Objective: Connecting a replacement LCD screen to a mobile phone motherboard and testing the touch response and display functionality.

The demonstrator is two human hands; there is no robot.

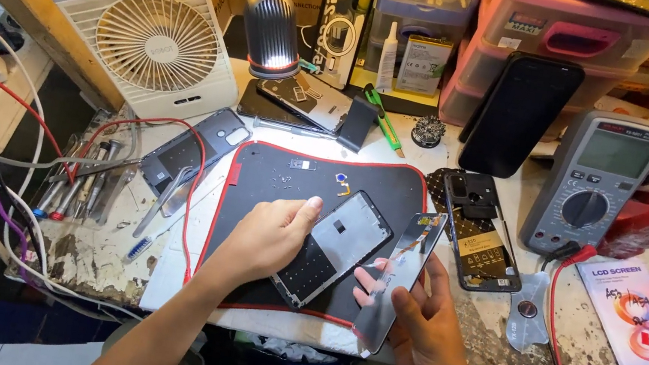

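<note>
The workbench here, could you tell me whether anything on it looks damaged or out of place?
Yes. The bench top is badly worn at its front edge, with the surface flaking off in patches. An opened phone lies with its insides bare beside the black mat. The left hand steadies a phone frame while the right hand holds a detached screen panel.

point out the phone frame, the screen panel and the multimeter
phone frame (335, 249): head view, on its bare inner plate, right of the left hand's thumb.
screen panel (400, 281): head view, on the glass mid-length, above the right hand's fingers.
multimeter (593, 186): head view, on the grey body, between display and dial.
</note>
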